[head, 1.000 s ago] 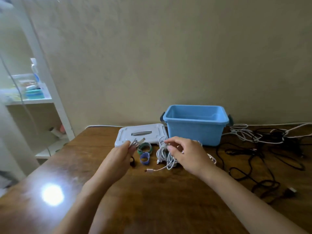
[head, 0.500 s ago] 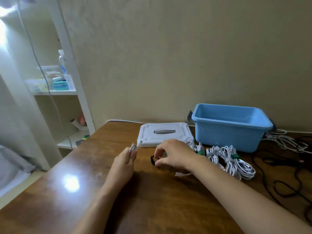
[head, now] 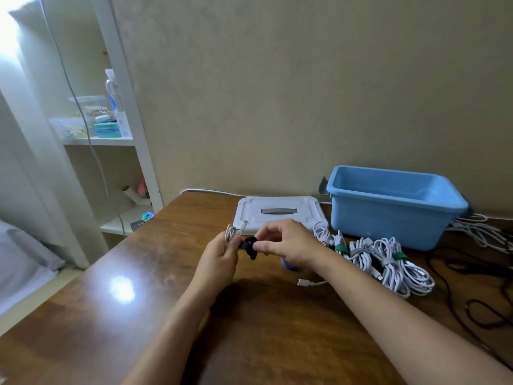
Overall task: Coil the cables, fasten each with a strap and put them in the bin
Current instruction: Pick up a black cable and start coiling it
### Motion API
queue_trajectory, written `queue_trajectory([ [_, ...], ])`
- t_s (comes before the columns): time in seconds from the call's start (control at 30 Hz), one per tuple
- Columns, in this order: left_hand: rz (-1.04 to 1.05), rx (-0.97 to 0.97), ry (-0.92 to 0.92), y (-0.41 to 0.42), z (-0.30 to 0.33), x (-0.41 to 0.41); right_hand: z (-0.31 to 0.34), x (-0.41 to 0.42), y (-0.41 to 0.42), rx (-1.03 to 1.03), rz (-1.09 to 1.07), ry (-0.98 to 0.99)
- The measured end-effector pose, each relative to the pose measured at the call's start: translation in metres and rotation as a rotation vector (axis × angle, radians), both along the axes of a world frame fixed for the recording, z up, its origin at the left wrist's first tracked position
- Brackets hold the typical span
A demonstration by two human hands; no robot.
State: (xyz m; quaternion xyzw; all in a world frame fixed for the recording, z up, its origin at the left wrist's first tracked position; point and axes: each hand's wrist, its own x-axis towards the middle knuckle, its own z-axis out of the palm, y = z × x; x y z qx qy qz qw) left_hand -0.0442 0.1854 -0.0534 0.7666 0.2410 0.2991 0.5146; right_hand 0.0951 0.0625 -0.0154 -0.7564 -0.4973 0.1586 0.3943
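two hands (head: 219, 259) (head: 288, 243) are showing, one blue bin (head: 394, 215) and one white lid (head: 277, 213) are sitting at the table's far edge, one black strap (head: 249, 245) is showing; strapped white bundles (head: 388, 262) are overlapping, uncountable.

- A plain beige wall (head: 277, 93) is filling the space behind a brown wooden table (head: 263, 329).
- A bright spot of light (head: 120, 289) is glaring off the polished tabletop on the left.
- A white shelving unit (head: 130, 129) is standing left of the table, its shelves holding small containers and bottles.
- A sheer white curtain (head: 30, 134) is hanging at far left, letting daylight through.
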Motion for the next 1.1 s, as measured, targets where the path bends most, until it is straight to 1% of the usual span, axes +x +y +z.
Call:
queue_trajectory([
  [0.07,-0.056,-0.101,-0.028,-0.004,0.002,0.0,0.0,0.0,-0.003,0.009,-0.004,0.022],
  [0.1,-0.079,-0.126,-0.039,-0.006,0.004,-0.001,-0.001,0.001,-0.003,0.006,-0.014,0.016],
  [0.13,-0.091,-0.107,-0.04,-0.007,0.005,-0.002,-0.001,0.001,-0.004,-0.002,-0.025,0.002],
  [0.17,-0.088,-0.035,-0.026,-0.006,0.005,-0.002,-0.002,0.002,-0.004,-0.016,-0.037,-0.025],
  [0.23,-0.045,0.177,0.048,-0.001,0.003,-0.002,-0.004,0.003,-0.004,-0.059,-0.055,-0.096],
  [0.3,-0.026,0.299,0.133,0.006,-0.001,-0.001,-0.004,0.005,-0.003,-0.092,-0.069,-0.134],
  [0.43,0.038,0.35,0.234,0.01,-0.001,-0.004,0.0,0.009,-0.009,-0.183,-0.138,-0.184],
  [0.5,0.069,0.367,0.251,0.012,-0.001,-0.005,0.003,0.012,-0.013,-0.254,-0.12,-0.214],
  [0.57,0.07,0.344,0.246,0.012,-0.001,-0.005,0.006,0.012,-0.015,-0.261,-0.092,-0.188],
  [0.63,0.064,0.316,0.229,0.011,-0.001,-0.004,0.008,0.017,-0.012,-0.206,-0.134,-0.173],
  [0.7,0.076,0.311,0.191,0.01,0.0,-0.004,0.01,0.026,-0.007,-0.141,-0.227,-0.226],
  [0.73,0.093,0.32,0.167,0.009,0.001,-0.005,0.011,0.032,-0.006,-0.134,-0.272,-0.289],
  [0.8,0.126,0.33,0.121,0.008,0.004,-0.005,0.011,0.046,-0.003,-0.174,-0.318,-0.417],
  [0.93,0.138,0.315,0.04,0.004,0.008,-0.005,0.003,0.072,0.004,-0.342,-0.305,-0.589],
  [1.1,0.109,0.324,0.055,0.003,0.006,-0.003,0.003,0.084,0.01,-0.393,-0.3,-0.637],
])
